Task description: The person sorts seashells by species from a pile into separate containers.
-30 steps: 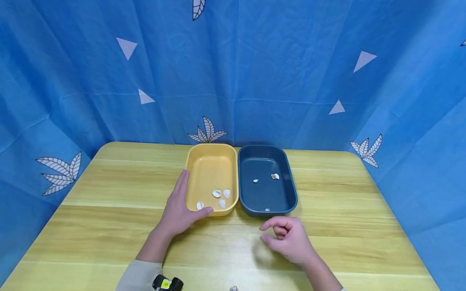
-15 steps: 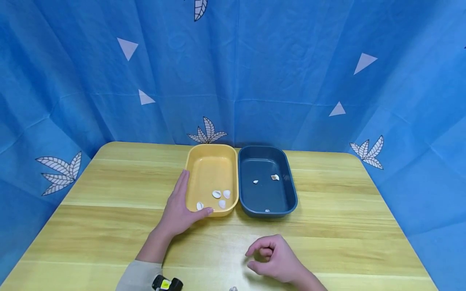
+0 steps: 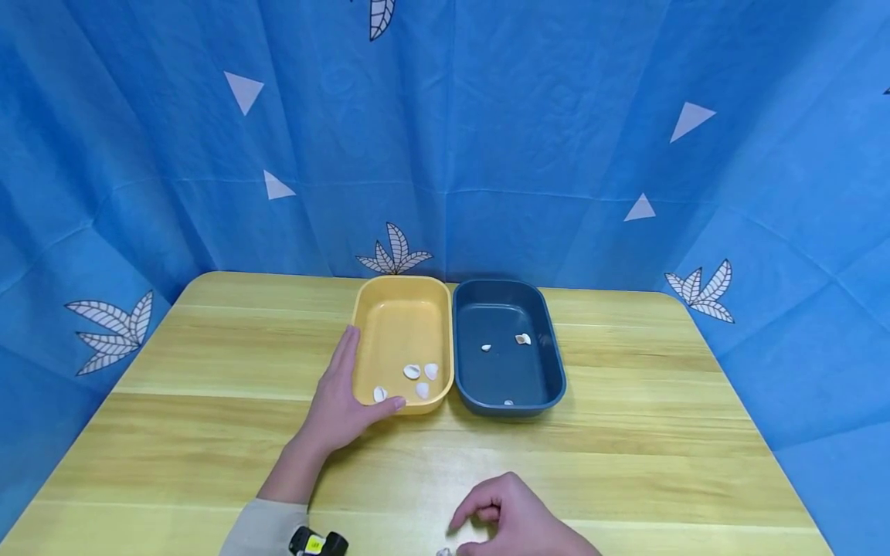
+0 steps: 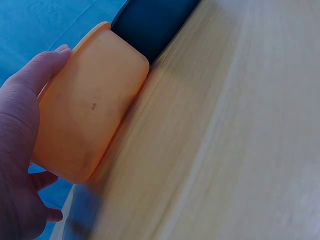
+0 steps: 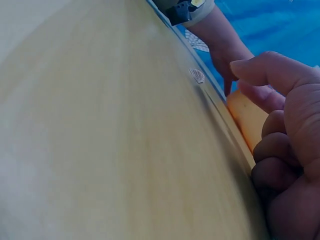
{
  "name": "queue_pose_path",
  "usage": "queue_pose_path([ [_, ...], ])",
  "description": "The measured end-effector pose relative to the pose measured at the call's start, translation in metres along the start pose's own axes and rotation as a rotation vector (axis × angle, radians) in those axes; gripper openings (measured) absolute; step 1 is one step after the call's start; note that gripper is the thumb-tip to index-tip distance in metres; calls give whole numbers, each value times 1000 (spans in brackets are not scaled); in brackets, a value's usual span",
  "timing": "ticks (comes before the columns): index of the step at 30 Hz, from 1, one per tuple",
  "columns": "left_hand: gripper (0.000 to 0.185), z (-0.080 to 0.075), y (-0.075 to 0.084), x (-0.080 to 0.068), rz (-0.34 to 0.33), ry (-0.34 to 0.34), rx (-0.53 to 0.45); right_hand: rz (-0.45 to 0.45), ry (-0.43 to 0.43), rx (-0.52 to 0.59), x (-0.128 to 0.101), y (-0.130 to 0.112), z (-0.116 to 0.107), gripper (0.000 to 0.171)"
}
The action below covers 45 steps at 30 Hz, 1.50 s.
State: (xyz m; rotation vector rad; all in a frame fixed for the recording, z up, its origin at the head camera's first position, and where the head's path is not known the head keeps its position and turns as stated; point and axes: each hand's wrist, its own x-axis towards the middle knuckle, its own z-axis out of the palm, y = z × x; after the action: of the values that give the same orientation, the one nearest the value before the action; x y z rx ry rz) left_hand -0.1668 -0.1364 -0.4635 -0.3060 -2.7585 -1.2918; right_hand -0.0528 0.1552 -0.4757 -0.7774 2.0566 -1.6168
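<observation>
My left hand [image 3: 338,405] rests at the near left corner of a yellow tray [image 3: 403,286]. Its fingers lie fairly straight along the left side, and the thumb reaches over the front rim; the left wrist view shows the thumb [image 4: 50,67] at the rim. Low over the table, my right hand [image 3: 514,519] holds nothing, with a gap between index finger and thumb and the other fingers curled. Close to its fingertips lies a small ridged seashell [image 5: 197,76], cut off at the bottom of the head view. Several white seashells [image 3: 412,371] lie in the yellow tray.
A dark blue tray [image 3: 510,411] stands against the right side of the yellow one, with a few small shells [image 3: 523,339] inside. The wooden table [image 3: 626,463] ends at a blue curtain [image 3: 528,139] behind and at the sides.
My right hand has moved from in front of the blue tray toward the near edge and slightly left, reaching the lone shell. My left hand has stayed at the yellow tray.
</observation>
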Motion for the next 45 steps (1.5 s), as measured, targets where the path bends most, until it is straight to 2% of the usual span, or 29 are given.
queue_pose_path([
  [6, 128, 1, -3, 0, 3, -2, 3, 76, -80, 31, 2, 1, 1, 17],
  [8, 128, 1, -3, 0, 9, -1, 3, 77, -91, 10, 3, 1, 1, 16],
  [14, 127, -1, -3, 0, 16, 7, -1, 25, -110, -111, 8, 0, 2, 14],
  [23, 128, -1, -3, 2, 11, 2, 8, -106, -118, -302, 11, 1, 3, 19],
  [29, 128, -1, -2, 2, 5, 2, 9, -129, -126, -347, 12, 0, 5, 15],
  [35, 128, 0, -2, 1, 0, 6, 10, -178, -108, -402, 13, 3, 7, 28],
  [45, 128, 2, -4, 2, 0, 6, 5, -195, -115, -425, 11, 3, 6, 33],
])
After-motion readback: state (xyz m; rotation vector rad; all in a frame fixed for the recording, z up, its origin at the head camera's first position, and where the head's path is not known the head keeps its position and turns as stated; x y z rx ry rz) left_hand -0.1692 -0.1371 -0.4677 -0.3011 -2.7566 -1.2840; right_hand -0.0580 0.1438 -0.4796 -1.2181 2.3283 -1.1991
